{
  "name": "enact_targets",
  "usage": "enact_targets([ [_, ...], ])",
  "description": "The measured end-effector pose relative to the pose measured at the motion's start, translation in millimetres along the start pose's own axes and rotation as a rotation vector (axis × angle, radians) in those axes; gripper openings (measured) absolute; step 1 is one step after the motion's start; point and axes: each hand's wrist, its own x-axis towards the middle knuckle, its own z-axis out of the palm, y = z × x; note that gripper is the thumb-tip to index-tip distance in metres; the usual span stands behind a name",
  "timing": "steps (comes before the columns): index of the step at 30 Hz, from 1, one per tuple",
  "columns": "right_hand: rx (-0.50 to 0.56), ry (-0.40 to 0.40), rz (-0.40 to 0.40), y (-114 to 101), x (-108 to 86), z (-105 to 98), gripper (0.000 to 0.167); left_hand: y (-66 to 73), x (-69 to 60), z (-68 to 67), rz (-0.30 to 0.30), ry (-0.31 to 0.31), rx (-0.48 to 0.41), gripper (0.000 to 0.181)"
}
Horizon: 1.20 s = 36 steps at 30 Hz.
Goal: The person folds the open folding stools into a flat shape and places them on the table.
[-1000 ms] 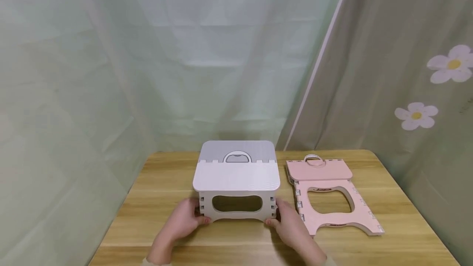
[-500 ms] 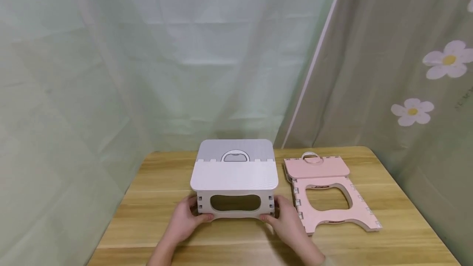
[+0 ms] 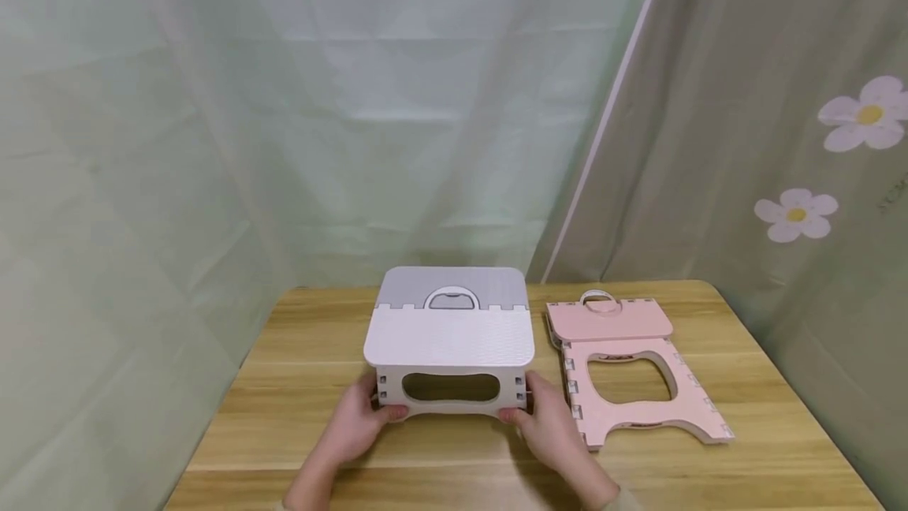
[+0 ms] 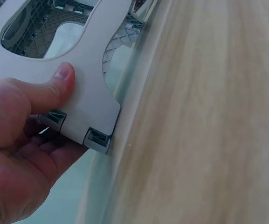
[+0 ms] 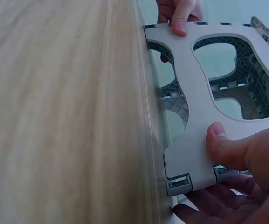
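A white and grey folding step stool point(image 3: 448, 337) stands unfolded near the middle of the wooden table, its carry handle in the centre of the top. My left hand point(image 3: 355, 420) grips the left foot of its front leg panel. In the left wrist view the thumb point(image 4: 62, 86) presses the panel's front while the other fingers curl behind. At the opposite foot, my right hand point(image 3: 552, 423) holds the panel the same way. The right wrist view shows its thumb point(image 5: 223, 144) on the white face. Some fingertips are hidden behind the panel.
To the right lies a pink folding stool point(image 3: 610, 322), collapsed flat on the wooden table point(image 3: 284, 385). Pale green curtains point(image 3: 397, 140) hang along the table's back and left. A grey-green curtain point(image 3: 681, 180) with white flowers hangs at the right.
Both thumbs have slid slightly inward over the front of the leg panel. The white stool stays nearly in place, and the head view has shifted a little.
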Motion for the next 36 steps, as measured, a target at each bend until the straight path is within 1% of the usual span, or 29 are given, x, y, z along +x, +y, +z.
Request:
enact_targets([
  [9,-0.002,0.0,0.01,-1,1.9,0,0.046,4.5,1.5,1.2,0.001,0.007,0.034,0.046],
  [19,-0.023,0.027,-0.021,-2,3.2,4,0.043,11.7,1.6,3.8,0.029,0.018,0.097,0.042],
  [23,-0.046,0.038,-0.028,-2,2.4,5,0.043,12.1,0.9,5.7,0.034,0.027,0.121,0.04],
  [32,-0.069,0.05,-0.036,-2,0.2,7,0.04,12.4,-1.6,9.7,0.07,0.049,0.16,0.035],
  [36,-0.064,0.053,-0.039,-2,0.2,8,0.039,12.0,-1.3,10.5,0.066,0.049,0.165,0.031],
])
